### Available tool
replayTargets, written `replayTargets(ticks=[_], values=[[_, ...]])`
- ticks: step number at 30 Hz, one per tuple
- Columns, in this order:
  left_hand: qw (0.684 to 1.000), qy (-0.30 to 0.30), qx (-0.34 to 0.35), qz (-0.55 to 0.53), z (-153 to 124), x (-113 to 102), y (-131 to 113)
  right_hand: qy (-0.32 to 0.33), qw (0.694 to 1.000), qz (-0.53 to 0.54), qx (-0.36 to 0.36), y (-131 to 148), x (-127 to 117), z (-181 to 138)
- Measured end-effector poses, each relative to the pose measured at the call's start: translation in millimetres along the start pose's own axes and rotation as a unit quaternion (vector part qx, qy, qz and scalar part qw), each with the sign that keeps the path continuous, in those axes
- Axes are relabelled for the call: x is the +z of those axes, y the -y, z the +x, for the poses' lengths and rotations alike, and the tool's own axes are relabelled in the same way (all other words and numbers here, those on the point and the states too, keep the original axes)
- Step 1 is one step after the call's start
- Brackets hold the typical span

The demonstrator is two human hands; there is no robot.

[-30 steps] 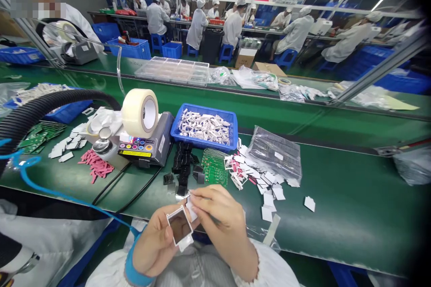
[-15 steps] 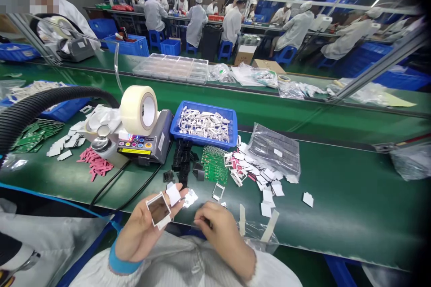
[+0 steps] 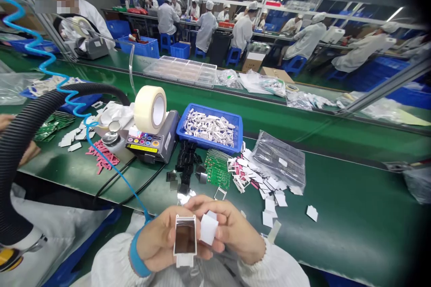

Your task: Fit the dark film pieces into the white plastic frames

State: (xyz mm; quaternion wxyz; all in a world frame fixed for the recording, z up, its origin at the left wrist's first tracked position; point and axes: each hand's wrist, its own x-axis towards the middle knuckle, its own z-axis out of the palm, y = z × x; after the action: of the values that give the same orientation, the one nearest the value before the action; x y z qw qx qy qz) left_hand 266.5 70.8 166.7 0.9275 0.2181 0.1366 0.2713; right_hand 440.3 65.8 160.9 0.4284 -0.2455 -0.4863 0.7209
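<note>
My left hand (image 3: 156,244), with a blue band at the wrist, grips a small white plastic frame (image 3: 185,259) holding a dark display panel (image 3: 185,235). The frame's tab end points toward me. Close beside it, my right hand (image 3: 237,233) pinches a white square sheet (image 3: 209,228) between thumb and fingers. The hands meet above the bench's front edge, and the left fingertips lie behind the sheet. Just beyond them, an empty white frame (image 3: 220,193) rests on the bench near dark panels (image 3: 173,184) and green circuit boards (image 3: 218,169).
A blue tray (image 3: 238,136) of white frames stands behind the boards, right of a tape dispenser (image 3: 155,143). White sheets (image 3: 269,205) and a plastic-wrapped tray (image 3: 283,157) lie to the right. A black hose (image 3: 20,152) and coiled blue cord (image 3: 76,107) cross the left side.
My right hand has moved left to my left hand and taken hold of the white sheet. The framed display has come lower and turned more upright. The view has shifted slightly.
</note>
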Motion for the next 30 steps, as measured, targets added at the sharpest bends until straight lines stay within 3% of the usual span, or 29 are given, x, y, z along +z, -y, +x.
replayTargets(ticks=[2,4,6,8,10,12,15,17,19,30], values=[[1.000,0.017,-0.003,-0.008,-1,0,-2,-0.035,0.999,-0.005,-0.010,2,0,-1],[0.999,0.033,-0.003,-0.011,-3,-1,-5,-0.114,0.992,-0.026,-0.055,9,-4,-6],[0.999,0.039,-0.013,-0.016,-6,-3,-8,-0.196,0.971,-0.069,-0.116,22,-9,-14],[0.999,0.031,-0.030,-0.028,-7,-6,-7,-0.227,0.951,-0.133,-0.161,37,-11,-22],[0.998,0.028,-0.037,-0.041,-7,-9,-5,-0.183,0.940,-0.219,-0.185,49,-10,-27],[0.998,0.020,-0.040,-0.046,-4,-12,0,-0.094,0.924,-0.318,-0.191,56,-6,-27],[0.997,0.007,-0.058,-0.044,1,-13,5,0.015,0.858,-0.469,-0.210,58,1,-16],[0.996,-0.001,-0.076,-0.042,3,-12,7,0.061,0.807,-0.533,-0.248,56,4,-7],[0.995,-0.008,-0.089,-0.043,4,-9,8,0.088,0.776,-0.558,-0.281,53,5,1],[0.995,-0.011,-0.082,-0.061,6,-8,15,0.076,0.787,-0.537,-0.295,41,1,1]])
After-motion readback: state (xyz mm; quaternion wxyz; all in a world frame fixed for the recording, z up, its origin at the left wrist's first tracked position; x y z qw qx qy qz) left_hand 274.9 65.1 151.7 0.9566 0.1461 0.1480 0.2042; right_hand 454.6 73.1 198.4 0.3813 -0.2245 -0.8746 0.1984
